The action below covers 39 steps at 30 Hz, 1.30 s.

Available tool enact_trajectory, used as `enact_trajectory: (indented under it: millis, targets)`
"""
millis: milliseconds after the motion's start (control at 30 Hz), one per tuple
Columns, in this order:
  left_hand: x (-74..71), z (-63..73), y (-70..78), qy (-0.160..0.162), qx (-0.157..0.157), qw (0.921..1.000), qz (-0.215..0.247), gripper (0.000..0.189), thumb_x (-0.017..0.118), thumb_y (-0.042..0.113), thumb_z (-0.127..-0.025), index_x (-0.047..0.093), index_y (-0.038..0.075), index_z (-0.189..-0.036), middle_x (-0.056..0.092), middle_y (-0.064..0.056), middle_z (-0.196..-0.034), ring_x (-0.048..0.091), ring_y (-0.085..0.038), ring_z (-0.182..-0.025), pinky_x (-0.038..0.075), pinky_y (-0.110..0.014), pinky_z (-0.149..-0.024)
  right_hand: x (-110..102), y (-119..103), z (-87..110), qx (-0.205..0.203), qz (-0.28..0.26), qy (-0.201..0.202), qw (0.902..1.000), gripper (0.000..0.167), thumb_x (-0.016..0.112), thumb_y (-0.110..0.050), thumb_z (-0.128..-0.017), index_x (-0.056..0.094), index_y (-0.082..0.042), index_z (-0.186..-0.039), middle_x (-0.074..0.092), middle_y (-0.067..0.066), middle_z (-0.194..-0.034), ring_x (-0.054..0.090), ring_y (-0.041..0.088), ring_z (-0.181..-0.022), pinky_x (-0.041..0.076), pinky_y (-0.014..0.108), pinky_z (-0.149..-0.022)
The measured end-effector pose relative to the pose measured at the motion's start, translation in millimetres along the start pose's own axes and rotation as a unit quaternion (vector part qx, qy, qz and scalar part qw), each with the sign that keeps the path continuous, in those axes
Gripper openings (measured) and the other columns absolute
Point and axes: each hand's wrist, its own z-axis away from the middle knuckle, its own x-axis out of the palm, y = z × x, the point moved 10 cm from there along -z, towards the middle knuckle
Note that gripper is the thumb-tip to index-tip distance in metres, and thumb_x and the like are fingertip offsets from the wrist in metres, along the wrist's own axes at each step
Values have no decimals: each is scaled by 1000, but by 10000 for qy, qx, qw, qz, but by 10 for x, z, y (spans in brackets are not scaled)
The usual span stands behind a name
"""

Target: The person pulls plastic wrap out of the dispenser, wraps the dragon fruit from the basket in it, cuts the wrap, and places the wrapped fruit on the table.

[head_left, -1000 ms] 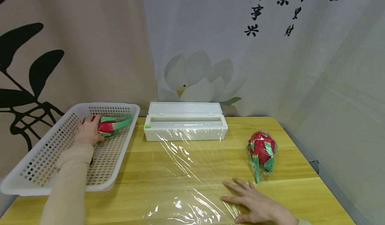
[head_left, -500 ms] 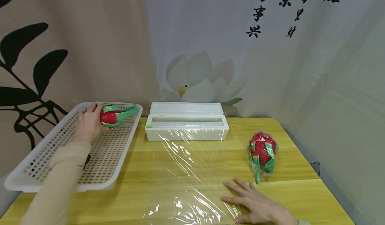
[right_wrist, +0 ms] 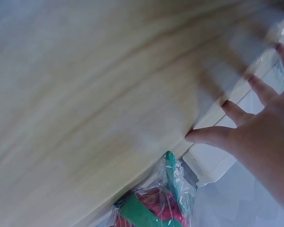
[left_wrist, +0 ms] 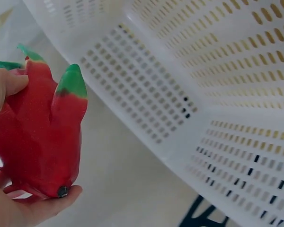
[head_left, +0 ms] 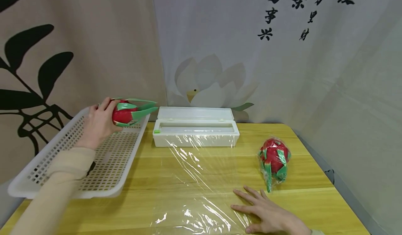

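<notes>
My left hand [head_left: 98,125] grips a red dragon fruit [head_left: 124,114] with green leaf tips, held above the far end of a white perforated basket [head_left: 117,179]. In the left wrist view, thumb and fingers curl round the dragon fruit [left_wrist: 42,132], whose dark stem end points down. With fingers spread, my right hand [head_left: 267,210] presses the right edge of a clear plastic film sheet [head_left: 194,186] onto the wooden table. That film runs out of a white cling film dispenser [head_left: 194,139] with its lid raised. A second dragon fruit [head_left: 274,156], wrapped in film, lies beyond the right hand.
The wooden table [head_left: 320,207] has its right edge beyond the wrapped fruit. A curtain [head_left: 213,36] with lotus and lettering hangs close behind the dispenser. The basket stands at the table's left side.
The left hand has lifted the dragon fruit up out of the basket and moved it slightly right, toward the dispenser. The right hand stays in place on the film.
</notes>
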Motion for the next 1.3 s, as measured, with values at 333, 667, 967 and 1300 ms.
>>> enact_trajectory:
  millis: [333,667,967,1300]
  targets:
    - [10,38,333,-21,278,9996,-24,91,89,13,-60,39,7,-136,38,-21,-138,39,-58,-114,48,-71,-72,-10,6,8,-22,48,72,10000,61,54,-54,-88,40,-32,-144,26,13,-156,23,53,-133,28,83,-86]
    - [10,44,667,73,676,9975,206,92,91,15,-57,42,10,-134,41,-18,-137,43,-56,-110,49,-70,-71,8,10,10,-18,108,85,9999,62,55,-55,-87,41,-33,-143,28,14,-156,26,54,-132,29,83,-86]
    - [51,97,1006,46,1121,9932,301,91,91,21,-58,43,13,-134,44,-20,-139,48,-52,-108,54,-64,-68,-3,1,13,3,34,39,10000,61,55,-54,-88,40,-33,-144,27,13,-156,23,54,-132,28,83,-86]
    - [138,251,1476,-76,1564,9865,472,94,94,24,-53,46,12,-134,50,-19,-136,54,-48,-101,57,-56,-70,-8,3,12,67,25,16,10000,62,53,-56,-88,39,-34,-144,25,11,-157,22,52,-135,27,82,-90]
